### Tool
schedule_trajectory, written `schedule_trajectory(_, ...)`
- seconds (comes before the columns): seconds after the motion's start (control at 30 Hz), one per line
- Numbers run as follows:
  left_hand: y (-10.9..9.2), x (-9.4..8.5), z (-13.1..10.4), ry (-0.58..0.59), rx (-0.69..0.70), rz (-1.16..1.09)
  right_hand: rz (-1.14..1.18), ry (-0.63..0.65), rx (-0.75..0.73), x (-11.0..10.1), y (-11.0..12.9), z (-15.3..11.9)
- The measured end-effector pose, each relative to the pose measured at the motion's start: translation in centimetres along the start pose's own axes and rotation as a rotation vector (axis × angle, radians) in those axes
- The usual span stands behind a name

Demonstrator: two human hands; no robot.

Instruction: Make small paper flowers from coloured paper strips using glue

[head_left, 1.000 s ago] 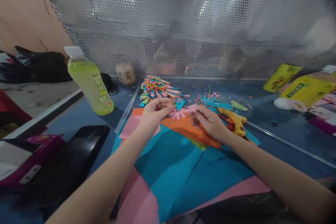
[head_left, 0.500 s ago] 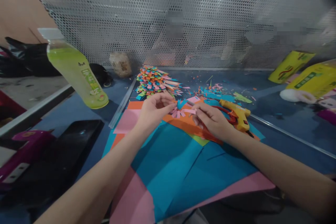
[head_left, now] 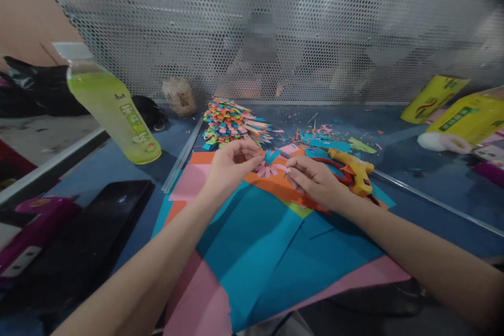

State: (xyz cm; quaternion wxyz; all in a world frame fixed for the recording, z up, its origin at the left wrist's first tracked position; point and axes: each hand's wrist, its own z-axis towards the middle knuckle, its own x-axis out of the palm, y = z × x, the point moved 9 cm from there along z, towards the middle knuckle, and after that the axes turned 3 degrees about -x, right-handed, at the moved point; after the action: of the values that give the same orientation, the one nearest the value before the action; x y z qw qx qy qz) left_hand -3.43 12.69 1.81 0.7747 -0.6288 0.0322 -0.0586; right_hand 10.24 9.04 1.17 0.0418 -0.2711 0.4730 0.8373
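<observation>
While the left fingers pinch the fringed paper, the right fingers nip its pink end.

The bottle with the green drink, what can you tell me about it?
The bottle looks like clear, smooth plastic, with a white cap on top. Yellow-green drink fills most of it, and green markings run down its side; I can't read them. It stands on the blue table, just behind the flat black object, and leans in this wide view. Neither the left hand nor the right hand touches it.
</observation>
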Motion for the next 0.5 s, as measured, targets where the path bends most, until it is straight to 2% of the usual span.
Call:
schedule_trajectory(0.33, -0.7, 1.1, -0.8, 0.029, -0.009, 0.006, -0.035, -0.029, 0.038, -0.3, -0.8, 0.1)
schedule_trajectory(0.5, -0.9, 1.4, -1.1, 0.045, 0.021, 0.027, -0.039, -0.003, 0.011, -0.1, -0.3, 0.2)
